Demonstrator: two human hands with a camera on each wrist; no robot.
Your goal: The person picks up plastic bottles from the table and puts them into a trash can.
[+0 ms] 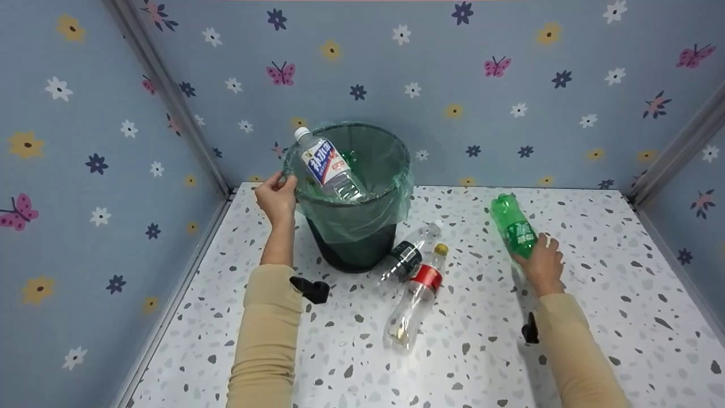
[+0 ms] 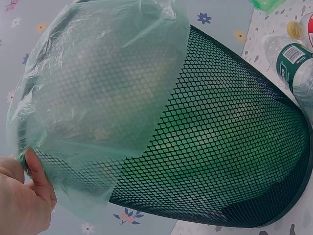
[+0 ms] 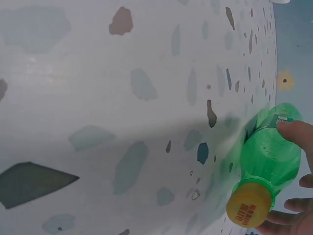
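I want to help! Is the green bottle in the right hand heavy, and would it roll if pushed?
The green bottle is probably light: it looks like see-through plastic, with no drink showing inside. On its side, it might roll, because its body is round. With its yellow cap on, it may feel springy when squeezed.

L hand (image 2: 27, 200) grips rim (image 2: 22, 129) of mesh bin (image 2: 215, 132) w/ green liner (image 2: 107, 83).

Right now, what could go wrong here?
The white-capped bottle lies tilted at the mouth of the bin, so it could tip out. The left grip pinches the bin's lined edge; a tug might tilt it or shift the liner. The right grip holds the green bottle toward its capped end; it might slip.
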